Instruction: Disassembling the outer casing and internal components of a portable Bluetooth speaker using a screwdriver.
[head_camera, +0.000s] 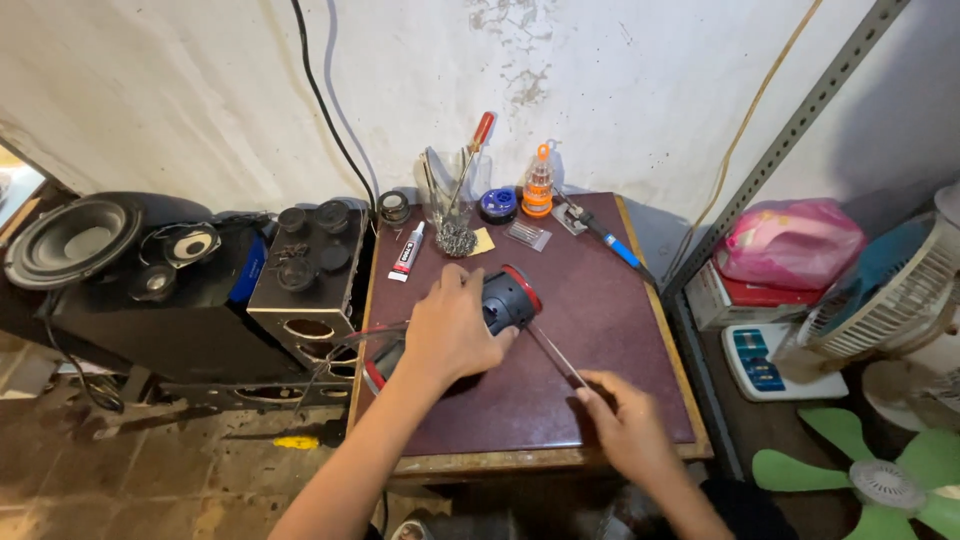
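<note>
Maroon bench under a stained wall carries my work. At its centre lies a small cylindrical speaker, dark with red rims, on its side; it looks light, rigid plastic, round enough to roll, so my left hand wraps its fingers over the body to pin it. My right hand, at five o'clock, pinches a thin screwdriver whose tip meets the speaker's end. At twelve o'clock stand a tool cup and glue tube; at nine o'clock, black speaker boxes.
</note>
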